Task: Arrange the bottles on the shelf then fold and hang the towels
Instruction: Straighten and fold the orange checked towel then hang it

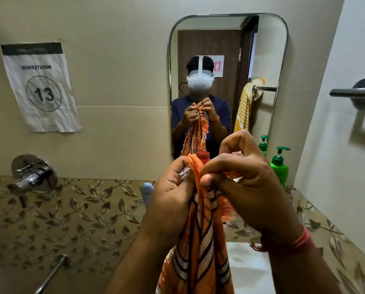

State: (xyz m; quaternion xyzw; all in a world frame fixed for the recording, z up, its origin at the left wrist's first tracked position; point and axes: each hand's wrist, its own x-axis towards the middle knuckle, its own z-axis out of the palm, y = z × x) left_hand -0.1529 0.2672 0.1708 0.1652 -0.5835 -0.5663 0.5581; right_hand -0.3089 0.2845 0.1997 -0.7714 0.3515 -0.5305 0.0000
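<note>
An orange striped towel (200,251) with a fringed edge hangs down in front of me. My left hand (171,198) and my right hand (243,183) both pinch its top fringe, close together, at chest height. Behind my hands stand a green pump bottle (280,166), a bottle with a red cap (203,156) and a pale blue bottle (147,190), all partly hidden. The shelf under them is hidden by my hands. In the mirror (268,49) a yellow striped towel (245,107) hangs on a rail.
A metal towel rail (355,92) sticks out from the right wall. A tap (32,175) is fixed on the left wall, with a pipe (52,272) below. A workstation 13 paper sign (40,85) hangs on the wall. A white basin (249,270) lies below right.
</note>
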